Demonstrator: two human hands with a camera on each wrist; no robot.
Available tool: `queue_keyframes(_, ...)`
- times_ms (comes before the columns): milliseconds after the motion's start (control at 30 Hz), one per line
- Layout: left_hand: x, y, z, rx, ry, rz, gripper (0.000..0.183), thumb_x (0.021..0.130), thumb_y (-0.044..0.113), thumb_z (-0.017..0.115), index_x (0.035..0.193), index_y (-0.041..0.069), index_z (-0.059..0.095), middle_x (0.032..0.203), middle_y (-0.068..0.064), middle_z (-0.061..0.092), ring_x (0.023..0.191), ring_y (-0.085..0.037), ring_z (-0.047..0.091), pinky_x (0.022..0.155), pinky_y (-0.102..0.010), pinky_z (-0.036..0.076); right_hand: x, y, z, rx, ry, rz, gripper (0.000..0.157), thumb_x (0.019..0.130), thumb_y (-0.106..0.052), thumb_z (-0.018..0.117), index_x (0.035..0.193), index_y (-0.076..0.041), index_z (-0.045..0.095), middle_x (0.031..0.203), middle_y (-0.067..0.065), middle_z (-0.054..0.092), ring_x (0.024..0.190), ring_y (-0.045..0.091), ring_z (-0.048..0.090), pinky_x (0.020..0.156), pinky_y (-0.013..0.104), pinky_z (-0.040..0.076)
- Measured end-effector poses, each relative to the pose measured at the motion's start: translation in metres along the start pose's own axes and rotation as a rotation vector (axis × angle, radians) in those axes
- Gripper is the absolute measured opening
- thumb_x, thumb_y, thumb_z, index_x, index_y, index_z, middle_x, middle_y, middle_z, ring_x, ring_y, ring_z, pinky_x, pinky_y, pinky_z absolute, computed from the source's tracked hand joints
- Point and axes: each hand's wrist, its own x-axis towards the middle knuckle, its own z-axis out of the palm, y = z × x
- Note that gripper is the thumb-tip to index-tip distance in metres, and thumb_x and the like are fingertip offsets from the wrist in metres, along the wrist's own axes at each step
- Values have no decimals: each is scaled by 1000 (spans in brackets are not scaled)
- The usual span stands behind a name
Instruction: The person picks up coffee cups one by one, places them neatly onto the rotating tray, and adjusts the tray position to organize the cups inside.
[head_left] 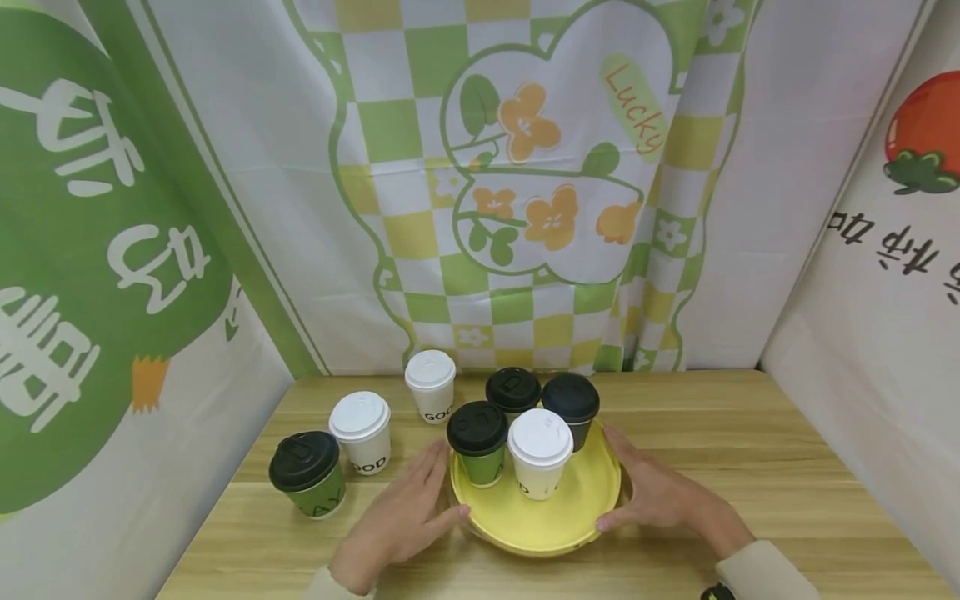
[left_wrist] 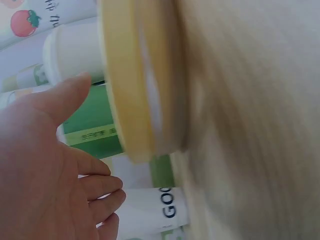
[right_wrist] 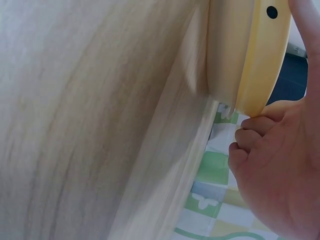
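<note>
A round yellow tray (head_left: 585, 508) stands on the table and bears a green cup with a black lid (head_left: 482, 467), a white-lidded cup (head_left: 538, 479), a dark cup (head_left: 573, 404) and another black-lidded cup (head_left: 513, 390). At the tray's left edge is my left hand (head_left: 408, 504), its fingers fairly straight; the left wrist view shows its thumb by the rim and the green cup. On the opposite side, my right hand (head_left: 663, 492) grips the rim, thumb toward the front. Its fingers look curled against the tray's edge (right_wrist: 260, 65) in the right wrist view.
Left of the tray stand a green cup with a black lid (head_left: 318, 496) and two white cups, one nearer (head_left: 367, 450) and one farther back (head_left: 433, 404). A checkered curtain (head_left: 525, 317) hangs behind the wooden table (head_left: 750, 450); printed cloths flank it.
</note>
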Motion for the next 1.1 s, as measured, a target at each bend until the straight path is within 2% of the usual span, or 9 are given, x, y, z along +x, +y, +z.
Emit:
queue_keyframes(200, -6, -2, -19, 10, 49, -6, 94, 104, 55, 58, 167, -1, 17, 177, -18, 13, 164, -38, 20, 132, -55, 23, -2, -4, 0, 15, 5, 4, 150, 68, -73, 87, 169, 1, 3, 175, 30, 8, 159, 52, 24, 128, 65, 25)
queue_keyframes(333, -15, -5, -38, 28, 145, 19, 96, 103, 53, 63, 168, -2, 17, 176, -20, 17, 162, -39, 23, 131, -56, 27, -4, -5, 0, 34, -1, 16, 149, 70, -71, 87, 169, 0, 2, 175, 31, 8, 159, 52, 23, 128, 67, 25)
queue_keyframes(467, -24, -9, -57, 15, 219, 5, 104, 99, 58, 67, 169, 0, 14, 177, -19, 17, 161, -42, 25, 129, -59, 30, -5, -6, 0, 34, 2, 23, 149, 70, -71, 88, 169, 0, 2, 174, 31, 9, 159, 52, 23, 128, 67, 26)
queue_keyframes(600, -32, -17, -73, -44, 268, -62, 115, 94, 57, 75, 171, 7, 6, 178, -18, 14, 161, -44, 24, 127, -65, 31, -7, -9, -1, 31, 7, 31, 149, 69, -71, 88, 169, 1, 3, 174, 30, 9, 159, 52, 23, 128, 66, 25)
queue_keyframes(800, -45, -37, -91, -163, 377, -168, 130, 88, 48, 85, 170, 20, -12, 178, -23, 7, 156, -58, 22, 117, -81, 29, -9, -15, -1, 49, 11, 40, 150, 69, -70, 88, 169, 0, 1, 175, 30, 9, 159, 51, 22, 128, 67, 24)
queue_keyframes(933, -59, -56, -97, -253, 447, -243, 140, 82, 43, 90, 169, 23, -18, 178, -23, -1, 157, -60, 14, 115, -85, 25, -9, -16, 2, 54, 15, 43, 150, 69, -70, 88, 169, -1, 1, 175, 30, 10, 159, 51, 23, 129, 66, 24)
queue_keyframes(1100, -75, -87, -97, -393, 471, -349, 141, 83, 39, 91, 168, 26, -21, 178, -19, -10, 159, -59, 4, 117, -86, 18, -8, -15, 4, 51, 22, 43, 150, 69, -71, 88, 169, 0, 2, 174, 31, 9, 158, 52, 24, 128, 66, 26)
